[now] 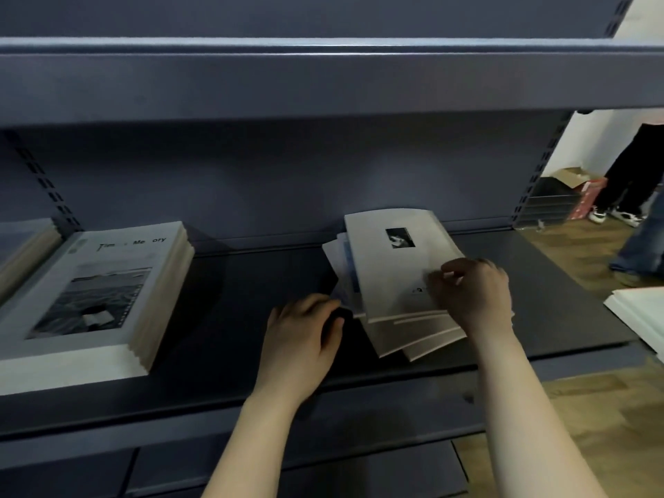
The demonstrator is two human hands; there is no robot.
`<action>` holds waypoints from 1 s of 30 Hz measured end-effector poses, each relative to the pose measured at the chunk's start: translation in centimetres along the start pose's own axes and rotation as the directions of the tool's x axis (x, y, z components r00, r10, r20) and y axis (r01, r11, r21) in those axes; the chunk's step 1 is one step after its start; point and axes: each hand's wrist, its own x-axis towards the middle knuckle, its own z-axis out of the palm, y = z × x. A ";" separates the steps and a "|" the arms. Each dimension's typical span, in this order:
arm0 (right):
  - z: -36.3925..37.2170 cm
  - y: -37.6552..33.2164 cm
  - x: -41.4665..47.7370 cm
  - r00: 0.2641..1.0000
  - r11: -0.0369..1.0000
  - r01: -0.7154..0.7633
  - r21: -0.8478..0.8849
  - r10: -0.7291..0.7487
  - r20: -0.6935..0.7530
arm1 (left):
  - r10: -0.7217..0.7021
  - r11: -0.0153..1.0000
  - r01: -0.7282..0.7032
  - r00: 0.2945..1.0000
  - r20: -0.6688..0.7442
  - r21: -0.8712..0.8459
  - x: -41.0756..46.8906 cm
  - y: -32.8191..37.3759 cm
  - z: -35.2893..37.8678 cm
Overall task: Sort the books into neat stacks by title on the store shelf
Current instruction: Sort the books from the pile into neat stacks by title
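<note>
This is a shop that sells books. A dark metal shelf [251,289] hangs on slotted uprights [43,181] of the retail-fixture kind, with an upper shelf [323,80] above it. A squared stack of identical copies [107,292] of one title lies face up, well apart from a loose pile of books [399,267]. Past the shelving end are a wood floor [575,425], an opened cardboard box [575,174] and a standing person's legs [632,174].
</note>
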 end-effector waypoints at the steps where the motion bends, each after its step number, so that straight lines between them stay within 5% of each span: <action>1: -0.1 0.6 0.1 0.999 0.998 -0.033 -0.055 0.034 0.012 | 0.007 1.000 -0.007 1.000 0.007 -0.002 0.3 0.4 0.3; 4: -0.5 1.7 0.5 0.989 0.980 -0.114 -0.164 0.127 0.072 | 0.024 1.000 -0.024 0.999 0.033 0.010 0.9 1.3 0.9; 14: -1.6 1.8 1.5 0.974 0.981 -0.191 -0.023 0.192 0.121 | 0.031 0.999 -0.031 0.999 0.024 0.007 1.1 1.3 1.3; 17: -2.6 1.3 1.6 0.973 0.952 -0.208 0.226 0.179 0.143 | 0.032 0.999 -0.032 0.999 0.007 -0.001 1.2 1.2 1.1; 21: -3.5 0.0 0.8 0.949 0.731 -0.310 0.607 0.203 0.240 | 0.016 0.999 -0.014 0.998 0.055 -0.034 1.5 1.9 0.1; 25: -3.4 -2.1 0.1 0.948 0.641 -0.317 0.699 0.181 0.264 | 0.057 0.998 -0.054 0.989 0.136 -0.021 1.8 3.9 -0.7; 30: -3.0 -4.5 -2.0 0.939 0.594 -0.318 0.739 0.091 0.331 | 0.113 0.991 -0.118 0.991 0.073 0.066 2.3 5.8 0.0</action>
